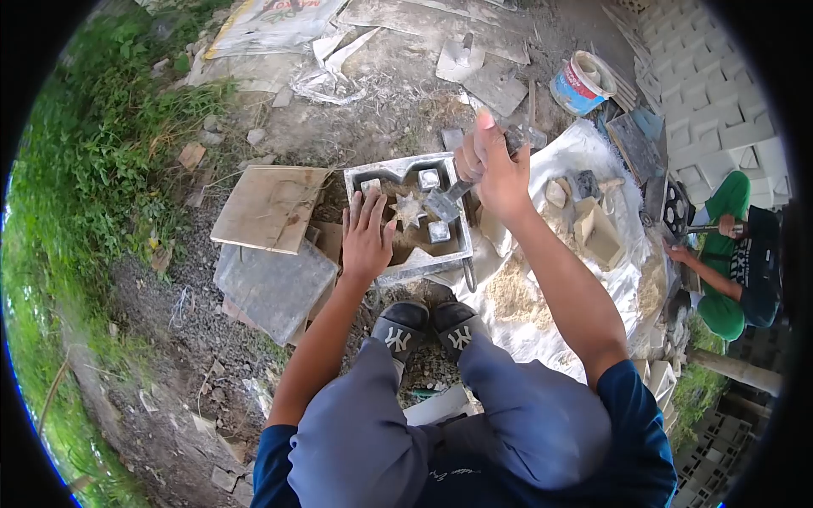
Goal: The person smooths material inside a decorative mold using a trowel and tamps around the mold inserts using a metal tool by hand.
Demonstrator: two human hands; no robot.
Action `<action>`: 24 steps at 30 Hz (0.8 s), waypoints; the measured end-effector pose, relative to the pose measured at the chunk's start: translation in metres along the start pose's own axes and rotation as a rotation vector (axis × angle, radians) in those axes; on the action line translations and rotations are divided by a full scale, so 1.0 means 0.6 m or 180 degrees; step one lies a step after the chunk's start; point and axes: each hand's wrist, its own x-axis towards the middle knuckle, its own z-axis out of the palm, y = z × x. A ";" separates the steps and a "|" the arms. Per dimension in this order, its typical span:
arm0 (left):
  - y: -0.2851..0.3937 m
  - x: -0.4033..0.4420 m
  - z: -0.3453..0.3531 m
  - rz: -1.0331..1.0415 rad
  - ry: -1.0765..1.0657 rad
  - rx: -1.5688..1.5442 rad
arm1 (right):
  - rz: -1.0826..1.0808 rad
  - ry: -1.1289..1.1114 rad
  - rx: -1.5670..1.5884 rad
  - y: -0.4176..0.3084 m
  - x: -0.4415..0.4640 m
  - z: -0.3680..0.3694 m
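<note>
A grey box-shaped mould [410, 273] lies on the ground before my feet. Inside it are a star-shaped metal core [409, 210] and several square metal cores, with brownish material around them. My left hand [365, 240] rests over the mould's left side, fingers outstretched and holding nothing. Above the mould's right side, my right hand [501, 173] is closed around a trowel [442, 204], whose grey blade points down-left toward the star. My fingers hide part of its handle.
Boards [268, 207] are stacked at left. On the right, a white sheet [542, 343] carries sandy powder and an angular scoop-like container [598, 234]. A paint bucket [581, 85] stands beyond. Another person [737, 262] works at far right, near stacked pale blocks [716, 93].
</note>
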 end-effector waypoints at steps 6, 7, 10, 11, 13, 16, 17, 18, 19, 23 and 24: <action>0.010 -0.002 -0.001 -0.0003 0.0059 0.0221 | -0.0034 0.0094 -0.0217 0.009 -0.029 -0.020; 0.013 -0.002 -0.005 -0.0007 0.0029 0.0283 | 0.0044 0.0208 -0.0218 0.012 -0.032 -0.024; 0.021 -0.004 -0.008 -0.0039 -0.0015 0.0345 | -0.0132 0.0158 -0.0210 0.015 -0.040 -0.029; 0.020 -0.003 -0.007 -0.0048 -0.0020 0.0374 | -0.0140 0.0111 -0.0224 0.016 -0.041 -0.032; 0.019 -0.007 -0.006 0.0032 0.0073 0.0299 | -0.0169 0.0098 -0.0409 0.034 -0.040 -0.036; 0.023 -0.004 -0.007 -0.0022 -0.0081 0.0430 | -0.0289 -0.0034 -0.0921 0.056 -0.035 -0.048; 0.024 -0.009 -0.009 -0.0012 -0.0116 0.0436 | -0.0325 -0.0098 -0.1078 0.087 -0.038 -0.057; 0.024 -0.011 -0.011 0.0014 -0.0171 0.0445 | -0.0369 -0.0159 -0.1243 0.095 -0.039 -0.051; 0.023 -0.005 -0.012 0.0046 -0.0187 0.0459 | -0.0103 -0.0301 -0.1560 0.095 -0.032 -0.052; 0.017 -0.003 -0.005 -0.0030 -0.0170 0.0344 | -0.0062 -0.0225 -0.1735 0.034 -0.027 -0.010; 0.012 -0.011 -0.003 -0.0058 -0.0201 0.0325 | -0.0017 -0.0224 -0.1740 0.062 -0.029 -0.015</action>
